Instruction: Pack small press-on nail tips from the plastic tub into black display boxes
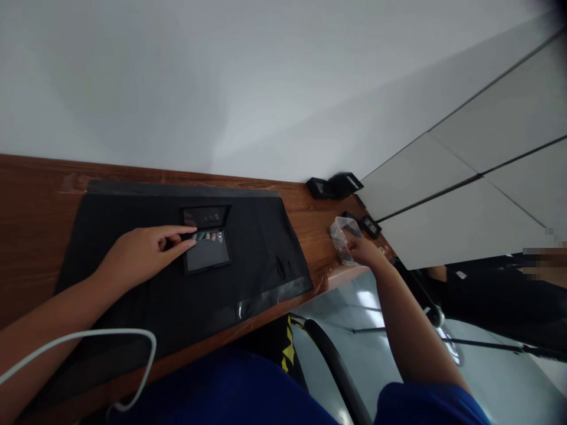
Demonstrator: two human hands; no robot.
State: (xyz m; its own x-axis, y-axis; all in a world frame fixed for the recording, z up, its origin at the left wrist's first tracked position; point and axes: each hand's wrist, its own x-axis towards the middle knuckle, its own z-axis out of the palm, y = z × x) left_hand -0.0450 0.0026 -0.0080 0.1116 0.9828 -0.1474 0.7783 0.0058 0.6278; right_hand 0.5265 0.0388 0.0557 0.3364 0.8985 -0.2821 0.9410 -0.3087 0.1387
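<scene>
A small black hinged case (207, 255) lies with its lid raised on a black mat. Along its hinge side runs a row of small polished stones (208, 235), greenish, pinkish and pale. My left hand (144, 254) reaches in from the left, thumb and index finger closed round a small pale stone (194, 237) at the row's left end. Off to the right, my right hand (365, 252) dips into a clear plastic tub (340, 239) near the table edge. Its fingertips are inside the tub and too unclear to show what they touch.
The black mat (133, 307) covers much of the wooden table (301, 206). Black boxes (334, 186) stand by the wall, and more small black cases (371, 226) lie behind the tub. A white cable (110, 332) crosses my left forearm. At right is another person (491, 295).
</scene>
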